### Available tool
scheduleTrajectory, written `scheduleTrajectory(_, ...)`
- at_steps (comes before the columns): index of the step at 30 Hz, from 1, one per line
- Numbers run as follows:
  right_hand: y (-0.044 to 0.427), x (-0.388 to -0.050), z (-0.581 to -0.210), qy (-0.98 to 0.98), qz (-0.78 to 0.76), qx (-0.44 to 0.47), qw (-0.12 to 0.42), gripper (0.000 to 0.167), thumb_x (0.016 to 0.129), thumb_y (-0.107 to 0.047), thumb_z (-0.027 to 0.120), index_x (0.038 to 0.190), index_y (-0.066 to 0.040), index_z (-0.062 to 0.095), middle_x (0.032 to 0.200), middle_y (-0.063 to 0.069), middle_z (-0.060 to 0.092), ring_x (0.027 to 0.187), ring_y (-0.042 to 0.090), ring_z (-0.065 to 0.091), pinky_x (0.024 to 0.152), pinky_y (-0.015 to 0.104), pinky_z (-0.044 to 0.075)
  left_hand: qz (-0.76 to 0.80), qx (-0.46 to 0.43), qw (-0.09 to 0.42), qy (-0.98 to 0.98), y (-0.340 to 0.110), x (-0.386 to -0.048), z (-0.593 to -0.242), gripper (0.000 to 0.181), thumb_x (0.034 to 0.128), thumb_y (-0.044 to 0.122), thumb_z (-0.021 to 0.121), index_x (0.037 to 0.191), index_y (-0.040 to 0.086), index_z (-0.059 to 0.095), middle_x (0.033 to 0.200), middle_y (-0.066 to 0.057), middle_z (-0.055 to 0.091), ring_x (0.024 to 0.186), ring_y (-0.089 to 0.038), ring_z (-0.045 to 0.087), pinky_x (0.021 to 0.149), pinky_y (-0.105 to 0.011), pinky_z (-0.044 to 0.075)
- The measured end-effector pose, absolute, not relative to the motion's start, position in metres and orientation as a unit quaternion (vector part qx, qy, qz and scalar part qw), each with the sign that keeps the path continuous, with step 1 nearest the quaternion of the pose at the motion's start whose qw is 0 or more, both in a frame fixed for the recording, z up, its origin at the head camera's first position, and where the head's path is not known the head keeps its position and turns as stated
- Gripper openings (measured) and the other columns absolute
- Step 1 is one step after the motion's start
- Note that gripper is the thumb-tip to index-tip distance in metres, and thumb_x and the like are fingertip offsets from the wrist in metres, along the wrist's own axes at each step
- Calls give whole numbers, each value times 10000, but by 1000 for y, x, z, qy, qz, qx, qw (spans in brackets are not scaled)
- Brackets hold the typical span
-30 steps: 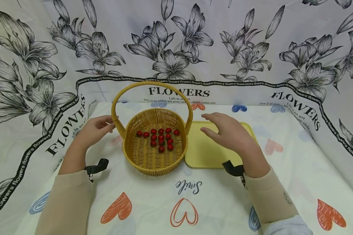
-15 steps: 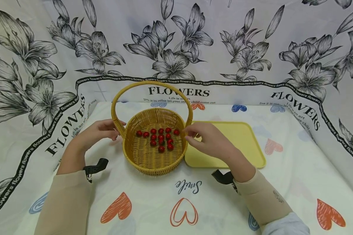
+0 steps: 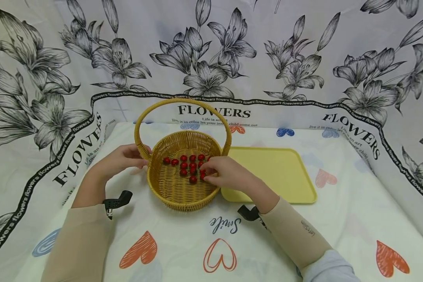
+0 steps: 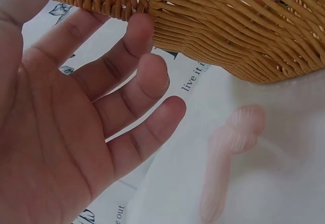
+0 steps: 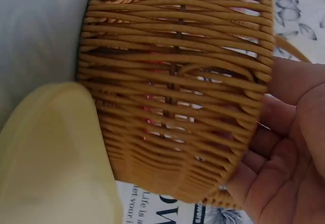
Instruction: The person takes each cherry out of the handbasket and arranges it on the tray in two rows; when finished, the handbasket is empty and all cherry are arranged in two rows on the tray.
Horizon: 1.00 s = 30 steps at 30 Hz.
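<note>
Head view: all visible red fruits lie inside the basket, beside the yellow tray; picking appears at its start, the right hand reaching over the rim. Left wrist view: the left hand pinches the handle base between thumb and index finger. Right wrist view: the basket hides the right fingertips; their closure on any fruit cannot be determined.

The basket is golden-brown weave around red balls, with a plain pale-yellow tray at its three o'clock. White cloth carries a hatched orange-red heart at the basket's seven o'clock; at twelve, a white curtain bears black line-drawn lilies above a white-lettered black band.
</note>
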State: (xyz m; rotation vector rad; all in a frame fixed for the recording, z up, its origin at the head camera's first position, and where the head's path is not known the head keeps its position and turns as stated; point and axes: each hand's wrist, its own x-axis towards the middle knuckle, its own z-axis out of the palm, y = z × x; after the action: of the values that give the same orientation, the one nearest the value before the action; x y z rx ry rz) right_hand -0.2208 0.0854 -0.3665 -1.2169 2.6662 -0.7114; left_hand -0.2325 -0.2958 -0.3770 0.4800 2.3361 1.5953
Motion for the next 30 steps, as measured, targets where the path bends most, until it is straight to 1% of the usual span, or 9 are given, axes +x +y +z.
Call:
scheduleTrajectory(3, 72, -226, -370, 880, -214, -417, 76, 286, 986, -161, 700, 1249, -51, 719, 1001, -8, 675, 894, 125, 600, 824, 288, 513, 553, 165, 135, 806, -296, -233, -378, 364, 938, 82, 725, 1261, -31, 600, 1160, -101, 708, 1090, -201, 633, 944, -287, 460)
scheduleTrajectory(10, 44, -239, -374, 893, -135, -420, 86, 250, 976, -134, 712, 1218, -85, 748, 881, -37, 625, 815, 129, 544, 761, 263, 468, 558, 170, 134, 801, -292, -234, -378, 342, 940, 75, 719, 1230, -50, 587, 1119, -122, 699, 1049, -204, 627, 945, -292, 442)
scheduleTrajectory(12, 37, -240, -376, 897, -106, -418, 97, 238, 973, -124, 712, 1205, -107, 762, 900, -29, 650, 816, 141, 548, 770, 263, 480, 554, 166, 135, 805, -292, -234, -379, 347, 936, 75, 721, 1228, -49, 577, 1118, -126, 692, 1048, -203, 622, 944, -294, 437)
scheduleTrajectory(16, 27, -240, -379, 906, -66, -403, 114, 273, 958, -84, 708, 1200, -183, 787, 1043, -60, 732, 927, 110, 631, 866, 263, 526, 545, 160, 155, 809, -290, -236, -382, 365, 935, 71, 717, 1248, -38, 563, 1155, -141, 666, 1061, -199, 616, 929, -306, 475)
scheduleTrajectory(19, 21, -239, -380, 912, -44, -395, 103, 301, 947, -68, 708, 1181, -233, 800, 1113, -88, 739, 1014, 93, 651, 896, 276, 535, 543, 155, 176, 806, -288, -238, -386, 382, 946, 85, 714, 1266, -40, 546, 1201, -185, 632, 1064, -205, 619, 899, -338, 533)
scheduleTrajectory(20, 19, -238, -381, 912, -39, -396, 97, 292, 946, -70, 711, 1163, -240, 807, 1104, -90, 740, 1004, 92, 651, 880, 279, 541, 544, 153, 181, 805, -287, -238, -386, 387, 948, 90, 715, 1268, -40, 542, 1210, -198, 622, 1060, -207, 620, 888, -349, 546)
scheduleTrajectory(23, 16, -237, -381, 912, -27, -400, 83, 215, 943, -130, 741, 1117, -229, 819, 1064, -87, 734, 964, 86, 644, 834, 283, 550, 547, 153, 186, 801, -287, -238, -388, 395, 950, 91, 715, 1266, -53, 529, 1212, -230, 604, 1050, -220, 622, 879, -378, 560)
scheduleTrajectory(26, 16, -237, -379, 912, -31, -400, 80, 151, 929, -229, 777, 1073, -206, 817, 1013, -82, 712, 900, 79, 624, 788, 280, 547, 547, 156, 186, 801, -287, -237, -388, 391, 950, 92, 717, 1260, -53, 527, 1192, -213, 611, 1042, -220, 624, 884, -403, 559)
scheduleTrajectory(30, 21, -237, -372, 915, -83, -383, 97, 205, 909, -319, 796, 1057, -178, 794, 944, -88, 672, 835, 81, 597, 757, 265, 521, 549, 162, 190, 798, -288, -238, -388, 383, 958, 94, 709, 1263, -39, 519, 1178, -176, 612, 1049, -214, 621, 903, -429, 554)
